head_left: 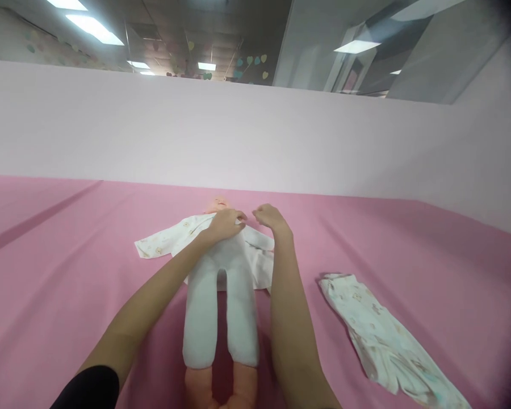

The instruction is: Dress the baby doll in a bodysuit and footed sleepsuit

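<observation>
Lying on its back on the pink worktop (68,272), the doll (220,284) has its head toward the far wall and its bare feet toward the camera. White leggings (220,318) already cover both legs down to the ankles, so the lower half looks dressed. The printed top (174,236) seems only partly on: it is spread open beneath the torso, one sleeve lying flat out to the left side, and its front is not yet closed.

The left hand (225,222) rests curled on the doll's chest near the neck, fingers closed on the fabric there. The right hand (269,217) sits just beside it, loosely curled; whether it pinches cloth cannot be told. A second printed garment (383,335) lies crumpled, well apart to the right, untouched.
</observation>
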Motion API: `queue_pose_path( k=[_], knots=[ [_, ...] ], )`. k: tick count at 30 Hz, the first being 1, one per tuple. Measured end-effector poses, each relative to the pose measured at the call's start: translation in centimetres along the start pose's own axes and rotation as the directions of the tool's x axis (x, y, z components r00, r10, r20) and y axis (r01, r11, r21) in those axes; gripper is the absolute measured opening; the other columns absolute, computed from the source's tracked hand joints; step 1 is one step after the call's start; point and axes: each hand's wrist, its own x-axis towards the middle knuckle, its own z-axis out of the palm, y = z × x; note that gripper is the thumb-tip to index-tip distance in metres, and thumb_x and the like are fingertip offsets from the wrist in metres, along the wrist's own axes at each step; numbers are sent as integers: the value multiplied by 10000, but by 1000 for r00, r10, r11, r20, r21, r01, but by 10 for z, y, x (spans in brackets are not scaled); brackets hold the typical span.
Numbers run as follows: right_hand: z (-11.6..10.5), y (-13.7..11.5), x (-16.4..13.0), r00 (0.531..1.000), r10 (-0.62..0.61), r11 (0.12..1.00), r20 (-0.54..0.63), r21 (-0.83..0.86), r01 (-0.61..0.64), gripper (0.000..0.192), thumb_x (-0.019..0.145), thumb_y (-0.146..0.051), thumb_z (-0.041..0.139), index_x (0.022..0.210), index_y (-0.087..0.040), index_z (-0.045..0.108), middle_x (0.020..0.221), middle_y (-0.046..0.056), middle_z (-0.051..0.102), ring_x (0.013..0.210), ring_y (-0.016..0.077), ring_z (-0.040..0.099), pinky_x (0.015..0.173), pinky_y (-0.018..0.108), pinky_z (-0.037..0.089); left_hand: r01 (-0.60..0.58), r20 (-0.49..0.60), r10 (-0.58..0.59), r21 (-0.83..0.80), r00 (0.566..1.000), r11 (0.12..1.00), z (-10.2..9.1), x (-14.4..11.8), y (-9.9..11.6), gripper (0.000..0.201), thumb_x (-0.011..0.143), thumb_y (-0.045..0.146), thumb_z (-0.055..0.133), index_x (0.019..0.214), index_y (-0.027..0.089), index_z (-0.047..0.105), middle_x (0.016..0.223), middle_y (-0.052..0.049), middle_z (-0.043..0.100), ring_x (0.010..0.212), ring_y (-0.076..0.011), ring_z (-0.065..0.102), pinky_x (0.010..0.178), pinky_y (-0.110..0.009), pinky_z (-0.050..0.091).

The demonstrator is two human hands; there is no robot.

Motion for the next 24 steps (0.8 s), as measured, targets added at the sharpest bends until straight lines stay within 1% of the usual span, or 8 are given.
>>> queue_pose_path(
  k=[3,6,8,10,14,18,21,24],
  knots=[
    [-3,29,6,988,150,984,41,-100,-146,244,774,-101,469,554,-198,432,571,48,517,678,209,568,622,301,400,-19,251,-42,237,967,971,14,20,13,394,763,316,574,1135,200,633,1152,-110,656,1105,-300,559,1009,-491,340],
    [2,44,8,977,181,980,116,-108,-168,259,780,-137,528,535,-188,461,547,37,507,633,200,556,618,313,415,-24,354,-162,467,921,884,29,32,24,375,718,285,645,1073,164,650,1141,-176,641,1092,-348,548,992,-561,308],
    [7,46,8,970,172,982,171,-104,-155,265,770,-166,579,522,-178,485,547,34,521,615,187,548,625,312,419,-13,355,-204,524,912,851,40,36,29,350,722,273,650,1053,159,653,1155,-182,629,1099,-353,540,1010,-580,273],
    [10,46,9,965,150,987,214,-94,-133,252,755,-156,596,519,-170,509,553,37,542,601,175,540,623,305,415,-22,345,-192,529,919,848,51,36,31,346,734,287,646,1055,158,652,1132,-175,637,1080,-345,556,1038,-586,231],
    [6,45,10,963,107,993,248,-69,-92,187,717,-61,536,557,-158,543,597,44,581,599,152,527,607,276,393,-157,313,-7,495,950,854,65,33,30,310,741,254,641,1024,127,646,1002,-165,674,989,-314,609,1070,-597,171],
    [-15,38,2,967,76,997,243,-24,-73,122,731,-104,500,698,-164,600,792,64,654,700,161,566,626,266,398,-259,315,146,352,938,899,62,32,28,470,718,276,682,1130,85,563,1046,-177,659,997,-316,613,973,-474,380],
    [-35,25,-15,974,28,999,223,23,-34,121,773,-188,502,792,-178,621,923,69,671,785,177,587,644,264,404,-196,232,140,240,963,951,55,30,27,506,761,333,644,1180,89,499,1038,-158,658,931,-292,635,791,-375,477],
    [-55,11,-36,989,-45,992,144,127,27,184,839,-311,490,900,-191,614,934,60,678,842,184,598,679,263,412,-128,96,115,141,989,982,48,27,25,440,787,328,609,1161,129,489,1022,-116,659,899,-265,635,731,-347,480]
  ],
)
